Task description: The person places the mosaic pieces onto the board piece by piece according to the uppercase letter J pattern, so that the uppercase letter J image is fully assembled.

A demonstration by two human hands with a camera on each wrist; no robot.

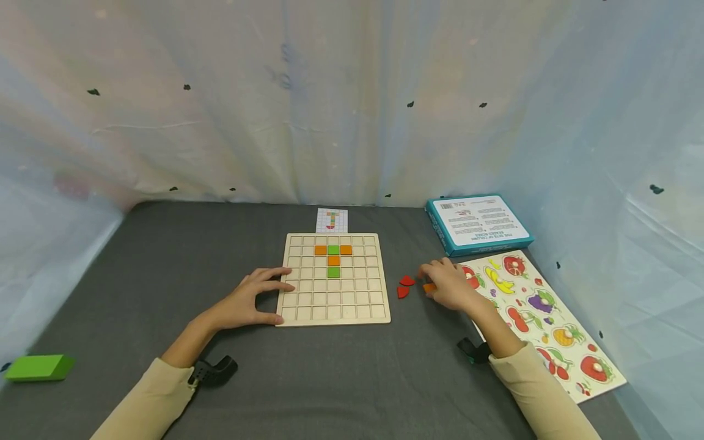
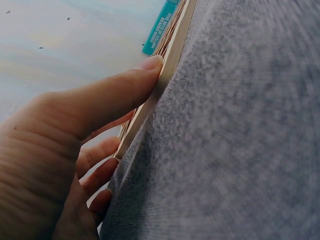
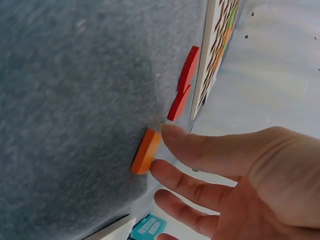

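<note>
A wooden grid board point(image 1: 357, 299) lies on the dark cloth with orange and green square tiles in a T-like arrangement near its top. My left hand point(image 1: 255, 296) rests at the board's left side, thumb against the front corner and fingers spread over the left edge. In the left wrist view, that thumb point(image 2: 145, 70) touches the board's wooden edge point(image 2: 172, 62). To the right of the board, my right hand point(image 1: 451, 286) has thumb and index finger at an orange tile point(image 3: 146, 152), pinching it close over the cloth. Two red rounded-edge pieces point(image 1: 403, 293) lie just left of it.
A pattern card point(image 1: 323, 223) sits behind the board. At the back right is a teal box point(image 1: 478, 223), with a fruit-picture board point(image 1: 555, 308) in front of it, partly beneath my right forearm. A green block point(image 1: 38, 368) lies far left. Hanging sheets enclose the table.
</note>
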